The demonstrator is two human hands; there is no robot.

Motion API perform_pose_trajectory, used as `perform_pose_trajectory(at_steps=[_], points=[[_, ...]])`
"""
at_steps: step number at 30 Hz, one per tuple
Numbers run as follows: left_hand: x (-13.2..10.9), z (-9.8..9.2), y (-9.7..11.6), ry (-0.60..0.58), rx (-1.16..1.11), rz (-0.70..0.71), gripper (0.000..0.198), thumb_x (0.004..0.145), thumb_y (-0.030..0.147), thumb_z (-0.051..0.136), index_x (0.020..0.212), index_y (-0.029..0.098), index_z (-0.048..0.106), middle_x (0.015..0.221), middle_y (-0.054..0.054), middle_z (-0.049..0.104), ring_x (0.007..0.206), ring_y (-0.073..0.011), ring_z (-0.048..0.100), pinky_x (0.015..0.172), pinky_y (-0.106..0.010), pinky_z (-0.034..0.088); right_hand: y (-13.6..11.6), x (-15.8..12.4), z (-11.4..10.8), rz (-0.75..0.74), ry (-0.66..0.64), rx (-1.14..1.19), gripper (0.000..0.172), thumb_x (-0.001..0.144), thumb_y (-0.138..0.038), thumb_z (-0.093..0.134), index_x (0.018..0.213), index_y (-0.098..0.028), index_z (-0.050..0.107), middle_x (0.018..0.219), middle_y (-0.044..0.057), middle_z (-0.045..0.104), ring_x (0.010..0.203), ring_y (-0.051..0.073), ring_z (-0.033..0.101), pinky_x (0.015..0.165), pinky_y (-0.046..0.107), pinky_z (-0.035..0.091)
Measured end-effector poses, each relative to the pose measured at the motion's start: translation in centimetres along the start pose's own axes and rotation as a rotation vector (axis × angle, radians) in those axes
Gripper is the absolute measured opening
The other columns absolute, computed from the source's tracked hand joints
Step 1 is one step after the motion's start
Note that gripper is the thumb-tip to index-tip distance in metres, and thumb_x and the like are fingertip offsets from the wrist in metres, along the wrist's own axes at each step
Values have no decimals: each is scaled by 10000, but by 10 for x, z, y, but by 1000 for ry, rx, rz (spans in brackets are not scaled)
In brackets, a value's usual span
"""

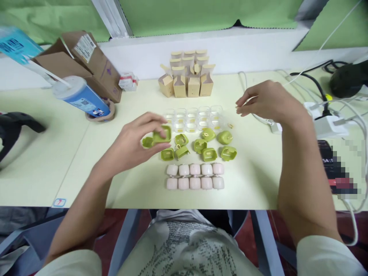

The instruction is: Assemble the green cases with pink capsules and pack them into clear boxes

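Observation:
My left hand (140, 140) pinches a small green plastic cup (162, 135) between thumb and fingers, its hollow side facing up toward me. Several similar green cups (209, 154) lie on the table beside and below it, some upright, others tipped over. My right hand (260, 100) hovers right of the clear containers, its thumb and fingertips pinched together; whatever may be between them is too small to make out. Below that hand lies a small yellowish ring-like piece (230, 125). Clear plastic containers (192, 119) with yellow spots stand in two rows between my hands.
Pale pink rounded pieces (195, 183) line up in two rows near the table's front edge. Open kraft boxes (194, 85) stand at the back. A blue tub (89, 100) and a cardboard carton (99, 71) are on the left; cables, a power strip (330, 126) and a phone (330, 165) on the right.

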State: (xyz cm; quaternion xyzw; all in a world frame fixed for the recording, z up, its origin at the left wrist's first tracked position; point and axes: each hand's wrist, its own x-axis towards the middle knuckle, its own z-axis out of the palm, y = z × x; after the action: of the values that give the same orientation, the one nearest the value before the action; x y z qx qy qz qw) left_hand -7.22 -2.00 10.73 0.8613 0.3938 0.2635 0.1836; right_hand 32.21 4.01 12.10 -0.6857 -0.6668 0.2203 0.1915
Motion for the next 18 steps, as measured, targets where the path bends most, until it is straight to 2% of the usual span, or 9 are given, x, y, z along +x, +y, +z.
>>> perform_pose_trajectory(at_steps=[2, 3, 5, 8, 10, 12, 15, 18], points=[[-40, 2, -6, 39, 39, -133, 208, 967, 502, 829, 976, 322, 725, 1277, -48, 799, 1160, -324, 785, 1017, -533, 645, 19, 17, 5, 68, -142, -267, 172, 802, -54, 856, 777, -207, 781, 807, 94, 785, 805, 285, 740, 735, 445, 600], [-60, 5, -10, 65, 56, -211, 193, 965, 483, 825, 984, 322, 721, 1265, -46, 806, 1192, -337, 781, 1051, -551, 641, 28, 25, 9, 66, -231, -344, 167, 799, -48, 845, 783, -201, 781, 825, 94, 784, 828, 286, 740, 742, 431, 585], [-93, 17, -19, 103, 97, -349, 201, 951, 461, 816, 1014, 307, 703, 1207, -53, 824, 1202, -353, 767, 1109, -589, 616, 41, 38, 17, 26, -371, -407, 162, 789, -53, 845, 827, -202, 793, 897, 85, 805, 882, 278, 746, 749, 393, 552], [-121, 39, -32, 148, 158, -607, 308, 945, 486, 780, 1148, 273, 688, 1215, -95, 802, 1086, -339, 763, 1044, -585, 637, 54, 48, 28, -27, -451, -390, 285, 769, -61, 839, 1005, -220, 823, 1072, 52, 845, 936, 236, 751, 761, 335, 525], [-126, 52, -40, 201, 199, -682, 393, 929, 487, 771, 1228, 251, 674, 1248, -110, 786, 1103, -330, 755, 1063, -564, 632, 58, 52, 32, -38, -459, -391, 427, 758, -63, 819, 1149, -234, 819, 1153, 40, 845, 939, 212, 749, 760, 310, 519], [-123, 60, -50, 282, 204, -692, 527, 868, 492, 786, 1308, 231, 660, 1253, -117, 786, 1115, -332, 753, 1031, -530, 641, 60, 53, 35, -43, -472, -412, 518, 742, -72, 814, 1230, -244, 810, 1174, 39, 834, 931, 208, 746, 752, 302, 516], [-111, 65, -62, 276, 188, -668, 733, 816, 503, 796, 1460, 200, 618, 1304, -134, 788, 1187, -348, 744, 1024, -508, 643, 61, 53, 38, -71, -498, -376, 503, 735, -102, 837, 1214, -253, 818, 1148, 40, 819, 926, 215, 745, 764, 308, 526], [-97, 65, -70, 211, 218, -617, 795, 826, 518, 815, 1516, 179, 611, 1334, -159, 780, 1236, -369, 729, 1121, -548, 607, 57, 51, 41, -95, -516, -324, 399, 740, -112, 849, 1116, -243, 818, 1082, 36, 811, 903, 215, 738, 770, 315, 530]])
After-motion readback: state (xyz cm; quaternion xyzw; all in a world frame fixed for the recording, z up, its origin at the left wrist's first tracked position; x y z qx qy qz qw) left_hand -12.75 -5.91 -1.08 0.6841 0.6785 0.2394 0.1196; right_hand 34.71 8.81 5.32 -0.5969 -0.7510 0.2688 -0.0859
